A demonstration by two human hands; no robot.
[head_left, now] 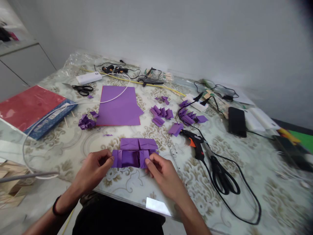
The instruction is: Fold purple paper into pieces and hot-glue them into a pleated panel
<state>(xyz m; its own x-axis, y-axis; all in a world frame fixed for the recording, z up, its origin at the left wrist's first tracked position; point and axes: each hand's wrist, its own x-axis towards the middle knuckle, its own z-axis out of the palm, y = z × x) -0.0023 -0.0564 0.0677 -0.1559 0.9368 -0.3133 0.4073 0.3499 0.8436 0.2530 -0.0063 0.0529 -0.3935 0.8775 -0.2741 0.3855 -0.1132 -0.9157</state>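
Observation:
A piece of folded purple paper (130,157) with creased flaps lies low over the near part of the table. My left hand (99,166) pinches its left end between thumb and fingers. At the right end, my right hand (160,169) grips it the same way. Just behind it, a second folded purple strip (133,143) sits close against the held one; whether they are joined I cannot tell. Flat purple sheets (118,106) lie farther back, beside a crumpled purple paper ball (86,121). Several small folded purple pieces (162,112) are grouped to the right of the sheets.
A glue gun (195,140) and black-handled scissors (222,174) lie at right, their area looped by a black cord. More scissors (81,89), a white power bank (89,77) and a red paper pack (34,106) are at left. A phone (237,121) lies far right.

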